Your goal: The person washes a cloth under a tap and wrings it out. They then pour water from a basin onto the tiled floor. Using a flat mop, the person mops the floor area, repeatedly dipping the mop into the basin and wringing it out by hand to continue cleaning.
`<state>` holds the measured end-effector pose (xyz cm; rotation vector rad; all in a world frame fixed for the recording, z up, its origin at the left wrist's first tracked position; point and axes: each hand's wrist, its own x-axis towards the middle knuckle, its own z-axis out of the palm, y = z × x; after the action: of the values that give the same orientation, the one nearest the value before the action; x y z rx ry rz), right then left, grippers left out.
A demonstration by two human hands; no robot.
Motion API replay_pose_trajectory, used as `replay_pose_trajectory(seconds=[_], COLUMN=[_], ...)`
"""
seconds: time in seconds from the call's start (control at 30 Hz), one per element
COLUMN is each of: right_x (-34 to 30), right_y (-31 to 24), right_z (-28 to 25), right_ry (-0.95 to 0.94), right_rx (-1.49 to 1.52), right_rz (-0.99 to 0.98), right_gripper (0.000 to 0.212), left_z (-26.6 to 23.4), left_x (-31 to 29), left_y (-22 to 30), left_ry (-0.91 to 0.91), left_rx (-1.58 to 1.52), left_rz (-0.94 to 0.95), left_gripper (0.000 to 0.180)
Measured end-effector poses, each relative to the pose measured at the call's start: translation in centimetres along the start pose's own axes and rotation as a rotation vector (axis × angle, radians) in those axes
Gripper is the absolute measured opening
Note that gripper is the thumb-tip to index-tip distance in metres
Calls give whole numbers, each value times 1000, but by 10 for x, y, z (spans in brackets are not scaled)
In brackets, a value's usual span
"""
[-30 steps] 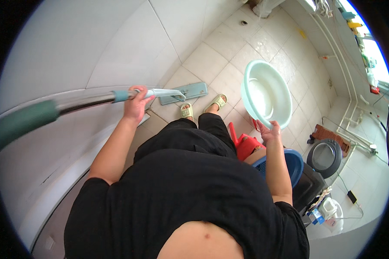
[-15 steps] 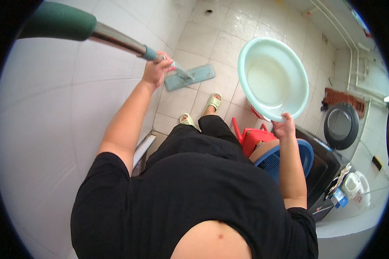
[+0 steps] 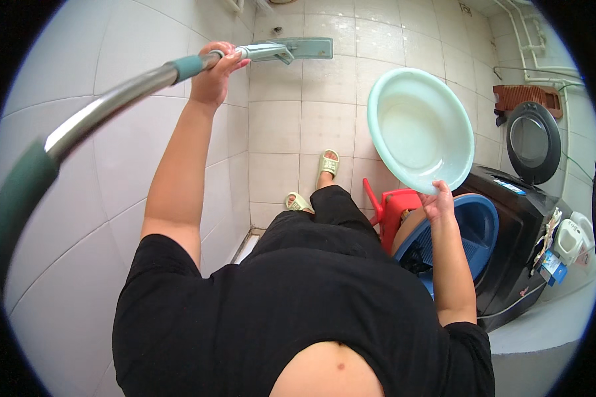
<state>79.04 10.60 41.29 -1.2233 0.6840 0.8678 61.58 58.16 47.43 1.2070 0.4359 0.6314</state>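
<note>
My left hand (image 3: 213,78) is wrapped round the metal pole of a flat mop (image 3: 116,106), close to the white joint above its head. The pole slants back along the left wall, and its dark green foam grip (image 3: 21,202) comes close at the left. At the far end, the grey-green rectangular mop head (image 3: 312,47) is over the tiles. With fingers closed on its near rim, my right hand (image 3: 438,202) holds a pale green plastic basin (image 3: 376,126) tilted in the air. The basin's pale inside faces up; I cannot tell if water lies in it.
Below my right forearm sit a blue tub (image 3: 487,235) with a washboard and a red plastic stool (image 3: 396,210). A black washing machine (image 3: 503,281) stands at the right, with a white jug (image 3: 571,239) beside it. Pipes run along the right wall; a drain (image 3: 277,30) is in the floor.
The mop head has moved farther off, toward the drain, and its grip end has swung nearer along the left wall. My right hand still holds the basin in nearly the same place.
</note>
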Motion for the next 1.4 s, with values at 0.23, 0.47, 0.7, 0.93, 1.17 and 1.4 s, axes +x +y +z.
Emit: replay_pose_trajectory(seconds=[0.23,0.47,0.7,0.93,1.17,1.4], right_x=[4,1,4,12,35,70], right_y=[1,5,28,35,41,45], right_z=[3,11,10,26,68,110], right_ry=[-24,-38,-64,23,33,1], right_rx=[26,-47,-35,-156,-253,-279], right_rz=[-13,-18,37,43,71,222], right_gripper=[44,42,46,45,44,43], left_z=[17,-1,-13,-14,-12,-18], left_x=[-80,-189,-271,-311,-350,-366], left_y=[73,73,28,31,71,76], left_ry=[57,163,262,511,876,953], left_rx=[39,-53,-66,-150,-201,-293], left_rz=[47,-68,-259,-313,-208,-74], left_gripper=[10,11,11,13,10,12])
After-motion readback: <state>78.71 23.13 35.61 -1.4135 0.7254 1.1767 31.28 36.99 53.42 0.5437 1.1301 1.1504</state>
